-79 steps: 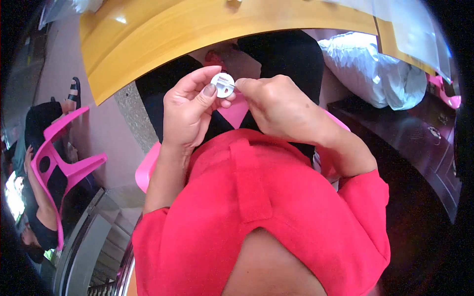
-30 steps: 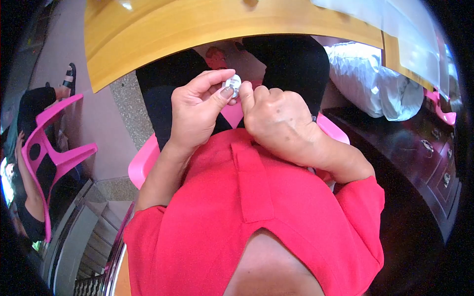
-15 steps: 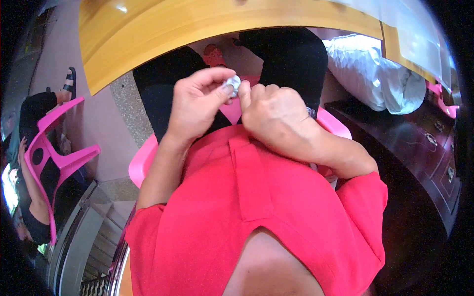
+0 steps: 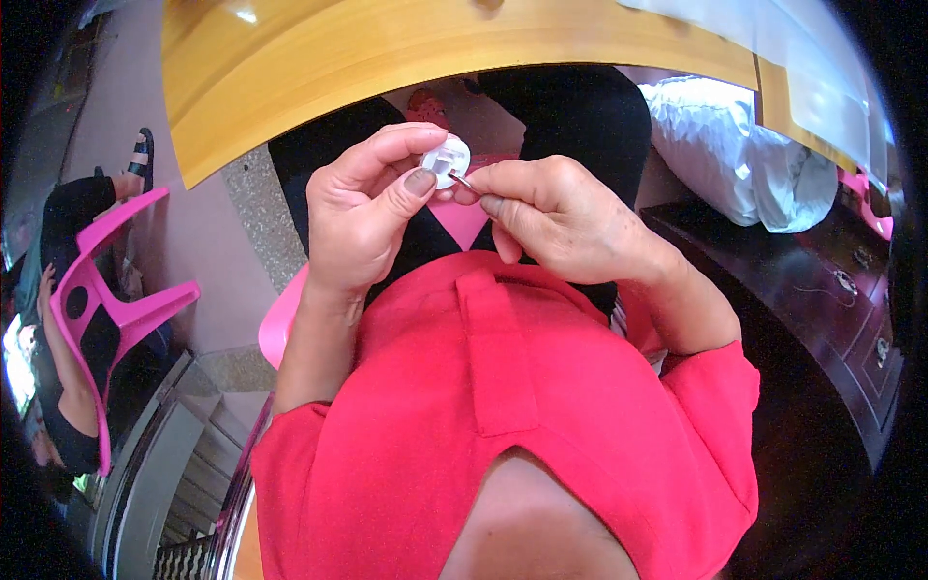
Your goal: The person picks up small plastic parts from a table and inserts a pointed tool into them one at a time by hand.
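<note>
Sitting between left fingers (image 4: 404, 141), white disc (image 4: 449, 165)

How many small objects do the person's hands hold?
2: a round white plastic piece in the left hand, and a thin, dark, rod-like piece in the right hand. Others may be hidden.

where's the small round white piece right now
In the head view, upper centre, the white piece sits pinched in the left hand, just left of the right hand.

The round white piece (image 4: 457, 155) looked like smooth plastic. The yellow tabletop (image 4: 435, 48) was glossy and wood-like; by its near edge, the white sack (image 4: 720, 150) seemed crinkled plastic. The red shirt (image 4: 406, 425) was matt cloth.
</note>
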`<state>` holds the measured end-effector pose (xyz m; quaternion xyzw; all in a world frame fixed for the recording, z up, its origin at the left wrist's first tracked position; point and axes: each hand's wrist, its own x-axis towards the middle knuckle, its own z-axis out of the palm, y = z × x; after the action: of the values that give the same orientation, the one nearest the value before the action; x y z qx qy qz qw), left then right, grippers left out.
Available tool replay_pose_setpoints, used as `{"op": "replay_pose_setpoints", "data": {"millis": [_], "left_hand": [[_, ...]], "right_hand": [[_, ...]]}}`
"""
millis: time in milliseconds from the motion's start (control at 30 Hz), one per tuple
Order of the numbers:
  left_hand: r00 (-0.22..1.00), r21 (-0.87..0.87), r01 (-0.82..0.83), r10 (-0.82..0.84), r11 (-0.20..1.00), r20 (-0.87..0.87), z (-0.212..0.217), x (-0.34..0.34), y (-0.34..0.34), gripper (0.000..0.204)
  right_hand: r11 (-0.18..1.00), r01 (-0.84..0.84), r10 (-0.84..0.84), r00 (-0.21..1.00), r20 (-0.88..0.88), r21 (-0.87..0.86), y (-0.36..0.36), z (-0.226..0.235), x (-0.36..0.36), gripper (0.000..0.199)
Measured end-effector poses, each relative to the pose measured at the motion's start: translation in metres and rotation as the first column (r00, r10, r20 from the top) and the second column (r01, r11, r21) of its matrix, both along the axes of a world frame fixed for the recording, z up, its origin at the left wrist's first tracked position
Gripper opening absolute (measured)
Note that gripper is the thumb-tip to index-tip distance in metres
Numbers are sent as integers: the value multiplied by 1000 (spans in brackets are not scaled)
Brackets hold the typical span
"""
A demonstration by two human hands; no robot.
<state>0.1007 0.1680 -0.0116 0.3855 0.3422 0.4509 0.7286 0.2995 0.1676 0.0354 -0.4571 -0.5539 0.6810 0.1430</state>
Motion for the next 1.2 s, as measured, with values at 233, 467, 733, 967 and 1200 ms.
{"op": "replay_pose_setpoints", "data": {"millis": [233, 467, 733, 967, 1200], "left_hand": [[997, 94, 5, 2, 996, -79, 0, 1, -1, 29], [955, 341, -35, 132, 939, -265, 5, 12, -5, 24], [846, 561, 0, 299, 828, -442, -2, 12, -4, 19], [991, -21, -57, 54, 998, -120, 0, -8, 6, 23], [997, -172, -27, 38, 985, 61, 4, -8, 4, 21]], "right_hand": [[997, 67, -69, 997, -46, -41, 0, -2, -3, 21], [993, 85, -91, 994, -66, -82, 0, -8, -3, 22], [992, 41, -46, 998, -37, -118, 5, -21, -8, 21], [997, 42, -51, 989, -135, -69, 2, -10, -5, 26], [949, 54, -82, 994, 78, 309, -4, -10, -5, 24]]}}
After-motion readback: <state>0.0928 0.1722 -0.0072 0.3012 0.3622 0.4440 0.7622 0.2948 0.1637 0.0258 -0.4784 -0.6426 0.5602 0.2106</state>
